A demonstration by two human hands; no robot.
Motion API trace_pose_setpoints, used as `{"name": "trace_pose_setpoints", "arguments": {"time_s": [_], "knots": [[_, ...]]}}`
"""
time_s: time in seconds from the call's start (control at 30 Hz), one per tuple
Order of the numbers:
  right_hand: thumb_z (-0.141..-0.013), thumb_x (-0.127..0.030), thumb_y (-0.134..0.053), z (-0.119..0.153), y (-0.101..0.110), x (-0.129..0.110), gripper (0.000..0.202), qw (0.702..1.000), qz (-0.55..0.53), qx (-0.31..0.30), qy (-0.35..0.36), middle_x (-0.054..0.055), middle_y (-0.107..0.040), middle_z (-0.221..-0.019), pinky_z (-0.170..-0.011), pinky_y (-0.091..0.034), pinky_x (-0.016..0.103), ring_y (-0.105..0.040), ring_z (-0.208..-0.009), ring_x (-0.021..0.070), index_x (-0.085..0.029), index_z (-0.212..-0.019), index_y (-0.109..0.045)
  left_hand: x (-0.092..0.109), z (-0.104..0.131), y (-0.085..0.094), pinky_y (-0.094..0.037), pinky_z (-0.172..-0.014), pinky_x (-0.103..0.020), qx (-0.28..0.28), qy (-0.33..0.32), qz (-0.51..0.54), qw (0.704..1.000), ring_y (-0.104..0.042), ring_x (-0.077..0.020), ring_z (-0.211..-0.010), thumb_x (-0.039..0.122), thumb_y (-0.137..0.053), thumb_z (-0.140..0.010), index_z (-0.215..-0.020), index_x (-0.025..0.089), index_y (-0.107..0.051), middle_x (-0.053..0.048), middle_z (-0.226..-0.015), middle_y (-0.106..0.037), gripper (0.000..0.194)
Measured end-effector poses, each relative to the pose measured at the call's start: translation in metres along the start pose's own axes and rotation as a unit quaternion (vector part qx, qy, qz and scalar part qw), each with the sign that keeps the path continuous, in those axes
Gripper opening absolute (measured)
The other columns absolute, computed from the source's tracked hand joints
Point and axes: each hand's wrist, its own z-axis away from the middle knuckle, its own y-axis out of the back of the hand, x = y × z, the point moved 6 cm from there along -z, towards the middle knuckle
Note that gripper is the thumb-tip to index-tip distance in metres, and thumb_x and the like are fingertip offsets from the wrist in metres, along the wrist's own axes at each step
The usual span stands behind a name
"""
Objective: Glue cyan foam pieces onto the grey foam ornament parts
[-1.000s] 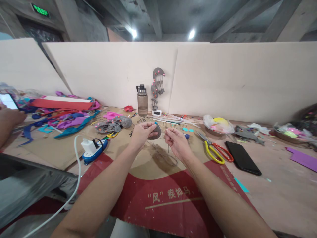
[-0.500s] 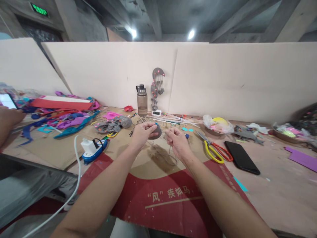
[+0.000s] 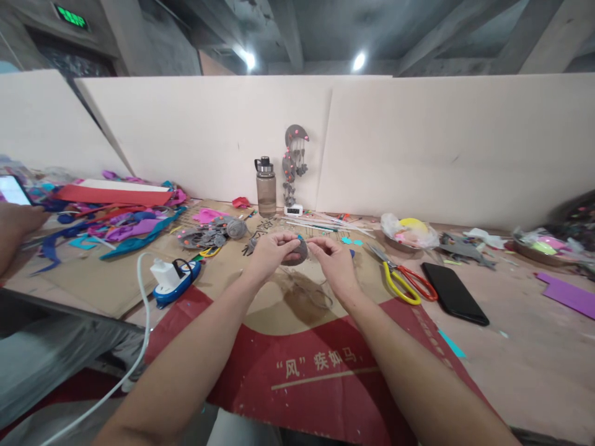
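Between the thumb and fingers of my left hand is a grey, round felt piece with a small blue spot at its top edge. My right hand is pinched closed right at the piece's right edge. A strand of grey yarn runs down from the right fingers and curls on the brown cardboard below. The fingertips hide the very end of the yarn. Behind the hands, grey felt decorations with pink dots lie beside a grey yarn ball.
Scissors and a black phone lie on the right. A water bottle stands behind, beside a hanging felt ornament. At left are a power strip, a white cable and another person's hand.
My right hand has moved slightly left and up, closing the gap to the felt piece. My left hand has shifted a little to the right with the piece.
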Motion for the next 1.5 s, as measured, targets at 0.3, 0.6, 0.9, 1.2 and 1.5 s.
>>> {"name": "trace_pose_setpoints", "arguments": {"time_s": [0.3, 0.6, 0.9, 1.2, 1.5], "knots": [[-0.073, -0.033, -0.068, 0.0, 0.001, -0.003, 0.014, 0.999, -0.033, 0.01, -0.017, 0.001, -0.071, -0.078, -0.071, -0.044, 0.03, -0.057, -0.074, 0.016, -0.022, -0.08, -0.074, -0.003, 0.0, -0.006, -0.056, -0.073, -0.031, -0.055, 0.012, -0.009, 0.998, -0.065, -0.0144, -0.07, 0.038, -0.086, -0.058, -0.082, 0.014, -0.073, -0.004, -0.079, -0.07, 0.037], [-0.069, -0.039, -0.071, -0.004, 0.002, 0.006, 0.019, 0.997, -0.059, 0.025, -0.039, 0.002, -0.07, -0.076, -0.072, -0.044, 0.029, -0.058, -0.075, 0.0162, -0.02, -0.074, -0.071, 0.0, 0.002, -0.008, -0.056, -0.072, -0.029, -0.079, 0.015, -0.017, 0.997, -0.063, -0.0132, -0.071, 0.037, -0.086, -0.056, -0.081, 0.013, -0.073, -0.004, -0.079, -0.069, 0.037], [-0.071, -0.041, -0.07, -0.003, 0.001, 0.008, 0.021, 0.998, -0.056, 0.007, -0.041, -0.001, -0.064, -0.071, -0.062, -0.037, 0.026, -0.048, -0.063, 0.0117, -0.02, -0.074, -0.069, 0.0, 0.002, -0.007, -0.055, -0.068, -0.028, -0.079, 0.009, -0.022, 0.997, -0.061, -0.0126, -0.068, 0.04, -0.085, -0.056, -0.078, 0.013, -0.071, -0.003, -0.076, -0.066, 0.038], [-0.068, -0.047, -0.073, -0.003, -0.003, 0.015, 0.028, 0.995, -0.074, -0.022, -0.07, -0.004, -0.056, -0.065, -0.049, -0.023, 0.025, -0.032, -0.052, 0.0078, -0.02, -0.076, -0.068, 0.002, 0.002, -0.008, -0.057, -0.073, -0.034, -0.09, -0.012, -0.024, 0.996, -0.063, -0.0148, -0.07, 0.04, -0.083, -0.062, -0.08, 0.012, -0.068, -0.004, -0.076, -0.066, 0.036], [-0.055, -0.047, -0.084, 0.003, -0.016, 0.015, 0.042, 0.958, -0.219, -0.086, -0.162, -0.009, -0.04, -0.055, -0.044, -0.012, 0.023, -0.021, -0.045, 0.004, -0.019, -0.067, -0.055, 0.004, 0.001, -0.007, -0.058, -0.068, -0.035, -0.093, -0.046, 0.003, 0.995, -0.062, -0.0133, -0.066, 0.039, -0.084, -0.061, -0.08, 0.013, -0.061, -0.002, -0.073, -0.063, 0.04]]}}
